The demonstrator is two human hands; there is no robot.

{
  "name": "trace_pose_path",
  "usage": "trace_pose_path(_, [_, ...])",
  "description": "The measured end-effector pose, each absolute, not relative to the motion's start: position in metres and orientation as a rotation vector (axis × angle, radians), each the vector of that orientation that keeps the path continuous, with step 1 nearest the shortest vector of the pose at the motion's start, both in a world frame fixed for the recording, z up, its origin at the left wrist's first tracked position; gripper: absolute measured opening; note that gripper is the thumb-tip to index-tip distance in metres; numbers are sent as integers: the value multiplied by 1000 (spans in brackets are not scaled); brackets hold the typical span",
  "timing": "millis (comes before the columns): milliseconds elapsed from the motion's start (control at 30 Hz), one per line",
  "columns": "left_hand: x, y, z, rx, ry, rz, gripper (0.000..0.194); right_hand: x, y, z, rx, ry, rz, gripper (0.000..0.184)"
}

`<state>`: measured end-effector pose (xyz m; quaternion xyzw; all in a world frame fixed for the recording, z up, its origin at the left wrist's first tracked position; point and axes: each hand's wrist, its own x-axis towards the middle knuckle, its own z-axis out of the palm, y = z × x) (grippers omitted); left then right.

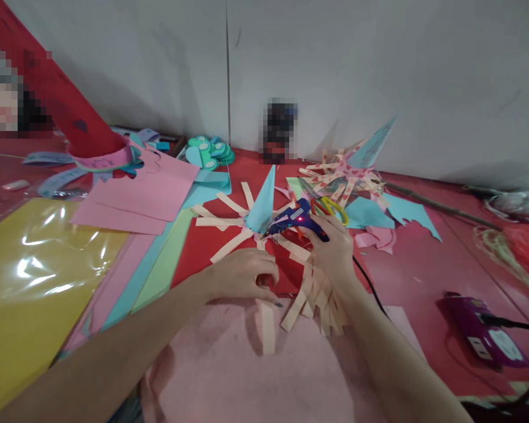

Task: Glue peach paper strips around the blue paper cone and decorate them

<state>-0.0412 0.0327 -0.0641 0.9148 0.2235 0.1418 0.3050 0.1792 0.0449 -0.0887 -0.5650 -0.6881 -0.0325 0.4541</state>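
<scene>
My right hand (335,247) is wrapped round a blue glue gun (293,216) with a small red light. Its nozzle points left at the base of a light blue paper cone (263,205). Cream paper strips (231,245) fan out from that base over a red sheet (198,258). Just in front of the cone my left hand (244,275) has its fingers curled. A cream strip (268,329) comes out beneath its thumb and hangs toward me; the grip on it is partly hidden. Several loose cream strips (321,302) lie below my right wrist.
A second coned piece (365,155) stands at the back right, near yellow-handled scissors (335,210). A red tube (62,88) leans at left beside pink sheets (141,194) and a yellow plastic-covered sheet (35,264). A purple power strip (480,329) with cables lies right.
</scene>
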Motion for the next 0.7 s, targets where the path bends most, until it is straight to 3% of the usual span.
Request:
trace_pose_path(167, [-44,35,-65,2284,824,725,20,180,43,-86,-1317,-1740,-215,20])
trace_pose_path(300, [-47,42,-71,2170,1167,980,4,181,41,-84,-1262,-1766,-312,19])
trace_pose_path(467, [-48,48,-77,2074,1427,963,6,181,40,-82,-1227,-1785,-357,19])
trace_pose_path(700, [-48,48,-77,2248,1422,1007,16,180,35,-75,-1247,-1829,-410,19])
